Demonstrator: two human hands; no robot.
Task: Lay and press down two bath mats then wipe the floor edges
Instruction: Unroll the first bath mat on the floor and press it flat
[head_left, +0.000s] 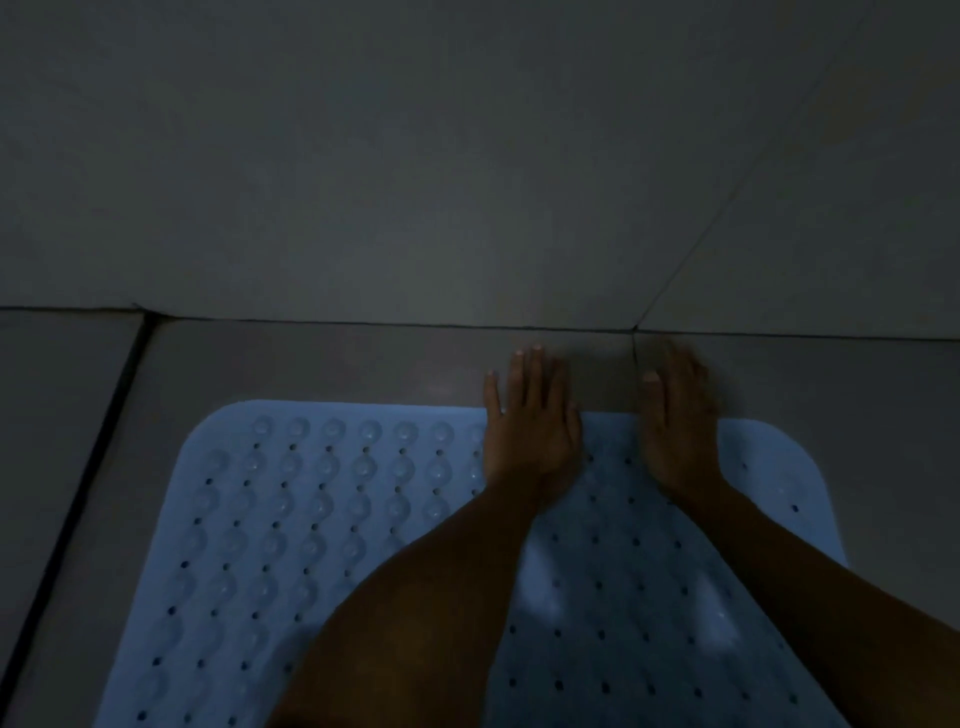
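Note:
A light blue rubber bath mat (291, 530) with rows of bumps and small drain holes lies flat on the grey tiled floor, its far edge a little short of the wall. My left hand (530, 421) rests palm down over that far edge, fingers spread and reaching onto the bare tile. My right hand (675, 421) lies flat beside it, also across the mat's far edge, slightly blurred. Both forearms stretch over the mat's middle and hide part of it. Only this one mat is in view, and neither hand holds anything.
The grey wall (415, 156) meets the floor just beyond my fingertips. A dark groove or threshold strip (83, 467) runs diagonally along the left side of the floor. A tile joint (635, 358) passes between my hands. The light is dim.

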